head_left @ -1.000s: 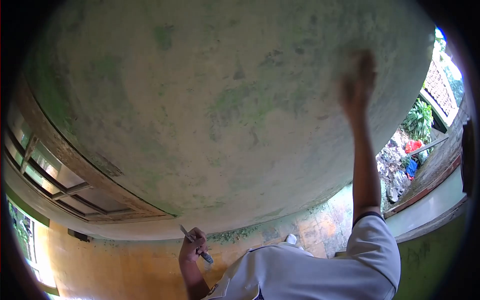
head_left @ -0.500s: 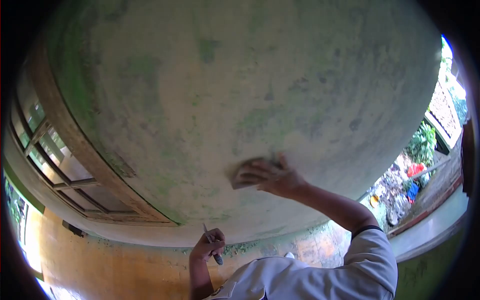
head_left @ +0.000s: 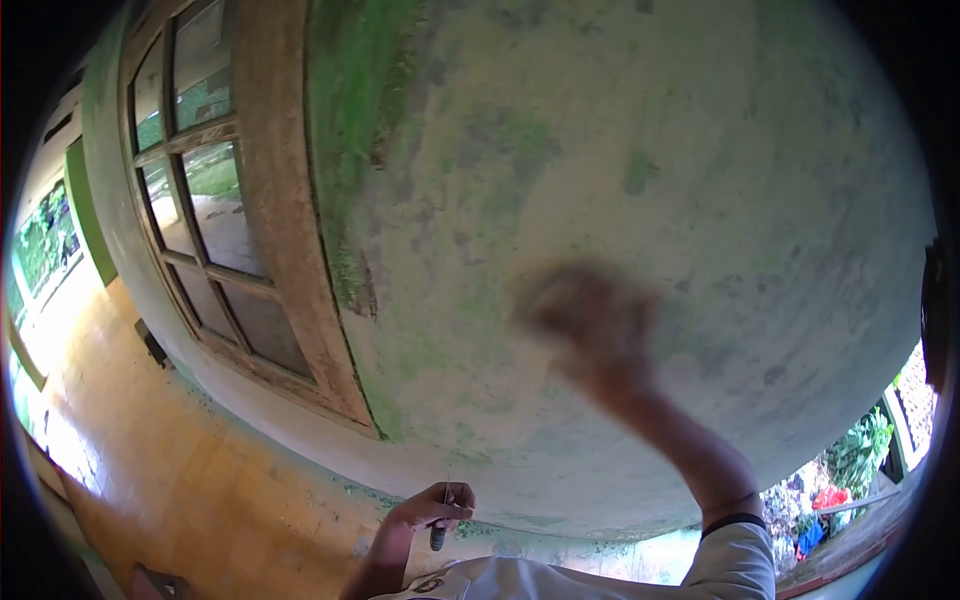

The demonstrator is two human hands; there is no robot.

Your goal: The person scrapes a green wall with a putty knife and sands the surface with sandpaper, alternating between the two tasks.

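My left hand [head_left: 430, 506] is low in front of me, closed round a slim scraper [head_left: 438, 539] with a dark handle and a thin blade pointing up. Higher up, my right hand [head_left: 612, 325] is against the wall [head_left: 740, 240], strongly smeared by motion. A dark brownish piece of sandpaper [head_left: 548, 296] shows as a blur under its fingers. Patches of green and grey paint mark the pale wall surface around it.
To the left is a wooden-framed window [head_left: 275, 190] with several panes. Paint flakes lie along the wall's foot on the orange tiled floor [head_left: 230, 480]. At the right, plants [head_left: 860, 450] and a red item [head_left: 830, 497] are outside.
My view has turned left, bringing the window further into frame. My right hand has moved up the wall with the sandpaper and is more blurred. My left hand still holds the scraper.
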